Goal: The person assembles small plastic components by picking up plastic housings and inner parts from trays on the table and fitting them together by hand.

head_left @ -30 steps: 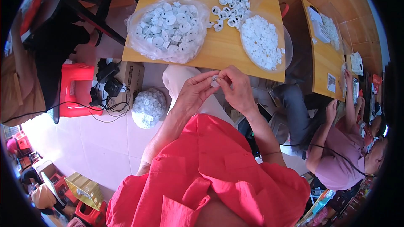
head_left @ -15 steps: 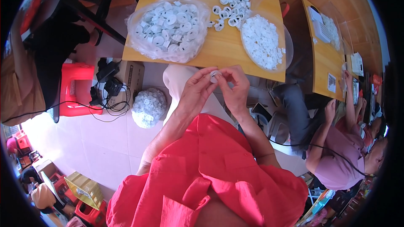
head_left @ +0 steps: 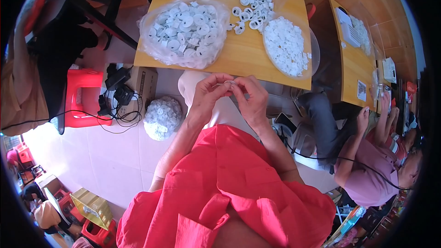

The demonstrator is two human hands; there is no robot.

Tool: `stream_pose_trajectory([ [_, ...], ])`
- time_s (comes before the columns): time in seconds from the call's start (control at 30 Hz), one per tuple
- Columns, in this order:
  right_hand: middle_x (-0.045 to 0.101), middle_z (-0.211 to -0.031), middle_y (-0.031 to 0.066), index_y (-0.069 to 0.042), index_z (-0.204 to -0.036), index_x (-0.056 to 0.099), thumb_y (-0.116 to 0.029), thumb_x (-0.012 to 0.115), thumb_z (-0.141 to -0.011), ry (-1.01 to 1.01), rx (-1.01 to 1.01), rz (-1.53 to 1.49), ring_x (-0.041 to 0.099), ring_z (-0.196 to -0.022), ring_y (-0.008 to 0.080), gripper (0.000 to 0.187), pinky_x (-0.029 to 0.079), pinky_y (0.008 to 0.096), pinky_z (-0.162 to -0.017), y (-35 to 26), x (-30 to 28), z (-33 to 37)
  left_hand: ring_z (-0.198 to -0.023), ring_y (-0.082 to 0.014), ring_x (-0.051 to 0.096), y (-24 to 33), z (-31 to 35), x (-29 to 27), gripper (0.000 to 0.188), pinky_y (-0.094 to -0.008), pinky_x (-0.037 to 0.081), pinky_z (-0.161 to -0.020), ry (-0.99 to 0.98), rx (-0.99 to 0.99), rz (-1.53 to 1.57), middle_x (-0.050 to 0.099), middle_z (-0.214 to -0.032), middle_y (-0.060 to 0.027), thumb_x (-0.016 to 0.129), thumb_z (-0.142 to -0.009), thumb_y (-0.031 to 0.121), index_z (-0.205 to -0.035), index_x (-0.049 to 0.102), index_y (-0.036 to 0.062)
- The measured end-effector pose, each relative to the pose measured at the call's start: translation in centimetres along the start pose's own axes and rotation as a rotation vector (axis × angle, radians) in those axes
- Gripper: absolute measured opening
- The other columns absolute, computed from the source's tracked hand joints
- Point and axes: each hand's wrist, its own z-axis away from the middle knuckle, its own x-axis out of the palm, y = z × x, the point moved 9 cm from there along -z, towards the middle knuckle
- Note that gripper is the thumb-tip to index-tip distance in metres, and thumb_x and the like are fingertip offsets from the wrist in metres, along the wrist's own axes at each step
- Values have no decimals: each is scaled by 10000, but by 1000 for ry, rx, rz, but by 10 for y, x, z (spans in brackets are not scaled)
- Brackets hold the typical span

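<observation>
Just off the table's near edge, my left hand [head_left: 206, 98] and my right hand [head_left: 251, 101] meet, the fingertips of both closed on one small white round plastic piece [head_left: 230, 82]. Most of that piece is hidden behind the fingers. On the table [head_left: 243, 62] ahead lies an open clear plastic bag [head_left: 147, 48] full of white disc-shaped pieces. To its right, a round tray [head_left: 316, 50] is heaped with smaller white parts. Loose white rings with dark centres [head_left: 250, 0] are piled farther back.
A bag of white pieces [head_left: 162, 117] sits on the floor, left of my knee. Beside it are a cardboard box [head_left: 146, 85] with black adapters and cables, and a red stool [head_left: 82, 94]. A person in a pink shirt [head_left: 367, 174] sits at another table [head_left: 351, 73] on the right.
My fingers have turned and closed further over the white round piece, which shows less now. Both hands have shifted slightly left and tilted inward.
</observation>
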Motion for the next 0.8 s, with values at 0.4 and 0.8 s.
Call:
stream_pose_trajectory([
  [0.4, 570, -779, 89, 21, -860, 585, 23, 594, -800, -60, 161, -148, 597, -650, 144, 60, 462, 232, -562, 10, 7, 2, -820, -151, 620, 8, 1, 1, 135, -264, 528, -728, 26, 133, -140, 620, -924, -87, 569, -843, 3, -974, 575, -29],
  [0.8, 552, -732, 101, 7, -839, 536, -32, 566, -845, -11, 5, -35, 578, -593, 174, 49, 451, 265, -530, 1, 15, 8, -733, -116, 609, 15, 5, -2, 81, -212, 487, -592, 104, 250, -360, 513, -862, -42, 537, -842, -26, -921, 552, -15],
])
